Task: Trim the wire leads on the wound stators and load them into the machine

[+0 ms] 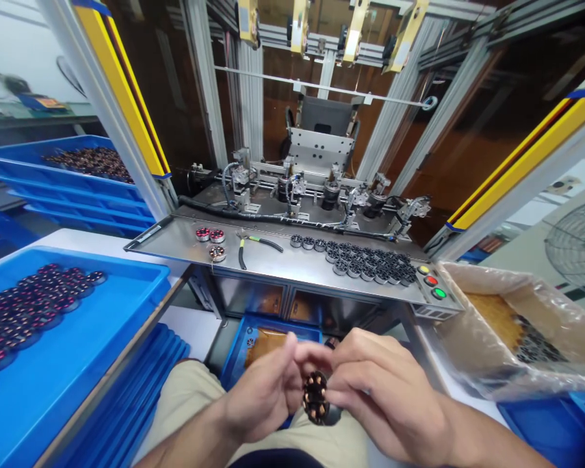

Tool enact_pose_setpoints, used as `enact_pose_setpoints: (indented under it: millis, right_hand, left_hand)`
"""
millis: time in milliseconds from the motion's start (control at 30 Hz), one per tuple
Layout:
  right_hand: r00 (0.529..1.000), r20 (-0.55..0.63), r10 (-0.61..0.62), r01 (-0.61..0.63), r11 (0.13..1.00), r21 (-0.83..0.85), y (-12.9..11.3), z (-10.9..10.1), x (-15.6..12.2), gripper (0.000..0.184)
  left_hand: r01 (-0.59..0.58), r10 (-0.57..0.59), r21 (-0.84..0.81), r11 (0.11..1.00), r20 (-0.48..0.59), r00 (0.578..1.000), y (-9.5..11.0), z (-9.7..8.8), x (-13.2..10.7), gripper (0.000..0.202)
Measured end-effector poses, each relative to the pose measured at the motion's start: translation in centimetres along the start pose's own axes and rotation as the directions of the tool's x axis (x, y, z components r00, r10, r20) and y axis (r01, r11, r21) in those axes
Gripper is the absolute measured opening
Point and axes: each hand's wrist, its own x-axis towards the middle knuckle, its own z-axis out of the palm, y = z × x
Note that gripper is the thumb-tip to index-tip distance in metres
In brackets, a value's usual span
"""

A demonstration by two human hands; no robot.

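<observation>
Low in the middle of the view, my left hand (263,393) and my right hand (385,390) meet over my lap. Both pinch a small round wound stator (316,398) with copper coils, held upright between the fingertips. Straight ahead lies a steel machine shelf (268,263). On it sit three wound stators (211,240) at the left and several bare dark stator cores (370,260) at the right.
A blue tray (92,338) with several wound stators is at my left, more blue trays (78,175) behind it. Pliers (253,244) lie on the shelf. Yellow, red and green buttons (431,281) sit at its right end. A plastic-lined carton (517,325) stands at right, a fan (580,247) beyond.
</observation>
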Motion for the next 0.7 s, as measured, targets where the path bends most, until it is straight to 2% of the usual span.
enact_pose_setpoints:
  millis: [67,133,200,267,367,433,533,700]
  right_hand:
    - [1.000,0.030,0.001,0.000,1.000,-0.006,0.1,-0.1,-0.1,0.022]
    - [0.999,0.028,0.022,-0.021,1.000,-0.004,0.1,-0.2,-0.3,0.021]
    - [0.999,-0.002,0.049,-0.049,0.999,-0.017,0.2,-0.2,-0.6,0.015]
    - [0.996,-0.030,0.082,-0.083,0.995,-0.051,0.2,-0.2,-0.8,0.008]
    - [0.989,-0.055,0.137,-0.142,0.982,-0.121,0.1,-0.1,-0.9,0.008]
    - [0.984,-0.070,0.165,-0.173,0.977,-0.129,0.1,0.0,-0.9,0.009]
    - [0.983,-0.070,0.170,-0.174,0.982,-0.067,0.1,0.0,-0.7,0.010]
    - [0.993,-0.029,0.119,-0.119,0.993,-0.015,0.5,0.0,-0.5,0.012]
  left_hand:
    - [0.111,-0.113,0.041,0.993,0.064,0.991,-0.5,-0.3,0.1,0.056]
    - [0.082,-0.089,0.067,0.994,0.116,0.989,-0.7,-0.3,0.0,0.053]
    - [-0.026,0.014,0.093,0.995,0.120,0.993,-0.6,0.0,-0.1,0.039]
    - [-0.182,0.174,0.137,0.974,0.064,0.983,-0.3,0.2,-0.2,0.025]
    - [-0.389,0.395,0.213,0.896,0.018,0.919,-0.1,0.3,-0.3,0.035]
    - [-0.445,0.457,0.220,0.868,-0.007,0.889,-0.2,0.2,-0.3,0.042]
    - [-0.403,0.425,0.252,0.880,-0.040,0.904,-0.1,-0.1,-0.3,0.046]
    - [-0.238,0.265,0.394,0.888,-0.015,0.964,0.4,-0.1,-1.0,0.026]
